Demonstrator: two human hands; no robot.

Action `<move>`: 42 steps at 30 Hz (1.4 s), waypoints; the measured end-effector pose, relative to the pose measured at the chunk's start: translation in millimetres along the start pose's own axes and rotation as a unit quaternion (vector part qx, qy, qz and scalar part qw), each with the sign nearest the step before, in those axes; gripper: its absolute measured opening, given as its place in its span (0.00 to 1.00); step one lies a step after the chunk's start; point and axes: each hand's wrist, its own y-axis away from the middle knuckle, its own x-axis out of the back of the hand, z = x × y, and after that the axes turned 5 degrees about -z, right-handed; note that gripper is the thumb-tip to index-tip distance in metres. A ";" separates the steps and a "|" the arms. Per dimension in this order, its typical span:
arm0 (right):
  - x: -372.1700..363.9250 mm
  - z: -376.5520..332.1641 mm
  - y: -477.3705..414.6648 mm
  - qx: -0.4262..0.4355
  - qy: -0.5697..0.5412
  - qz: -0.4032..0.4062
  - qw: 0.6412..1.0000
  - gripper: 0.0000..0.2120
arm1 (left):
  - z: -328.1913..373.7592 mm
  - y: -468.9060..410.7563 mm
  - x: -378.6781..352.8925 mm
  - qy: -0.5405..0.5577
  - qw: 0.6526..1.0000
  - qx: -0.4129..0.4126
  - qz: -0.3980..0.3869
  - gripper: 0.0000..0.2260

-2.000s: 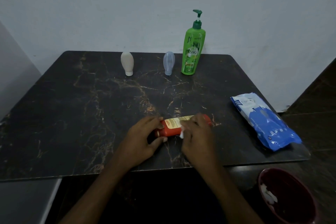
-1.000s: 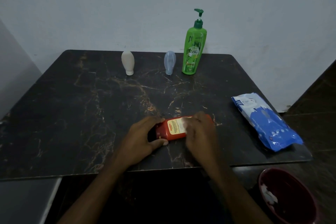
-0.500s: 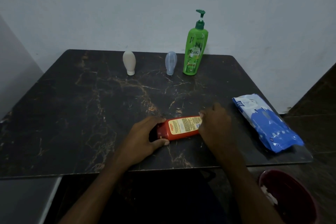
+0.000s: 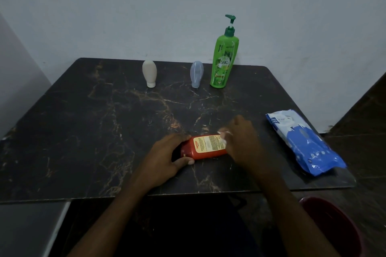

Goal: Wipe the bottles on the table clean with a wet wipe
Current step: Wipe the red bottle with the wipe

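Red plastic marks the bottle (image 4: 205, 148) being cleaned: it lies on its side near the front edge of the dark marbled surface (image 4: 83, 131), label up, its dark cap end pointing left. The left hand (image 4: 167, 158) is wrapped round that cap end, fingers over the far side and thumb under the near side, pinning the bottle down. The right hand (image 4: 244, 142) sits at the bottle's other end, covering its base, with its fingers bunched on a crumpled white wet wipe (image 4: 223, 134) that presses against the upper right corner of the label. The bottle lies between the two hands, touching both.

Three more bottles stand in a row along the far edge, well apart from the hands: a beige bottle (image 4: 149, 73) resting on its cap, a pale blue bottle (image 4: 196, 74) likewise cap-down, and just beside it a tall green pump bottle (image 4: 224, 62). A blue and white wipes pack (image 4: 302, 142) lies flat near the right edge. Below the front right corner, a dark red bin (image 4: 334, 225) stands on the floor.
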 end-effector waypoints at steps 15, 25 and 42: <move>-19.9 -38.5 65.5 -0.018 -0.281 -0.037 0.959 0.04 | 20.3 -39.1 2.3 0.002 0.989 0.110 0.095 0.14; -19.7 -12.0 54.5 -0.023 -0.334 0.051 0.941 0.08 | 19.8 -38.6 1.7 -0.196 0.974 0.108 -0.046 0.39; 24.3 -34.5 -12.6 -0.032 0.035 -0.155 0.987 0.26 | 21.9 -44.5 7.4 -0.339 0.935 -0.063 -0.085 0.37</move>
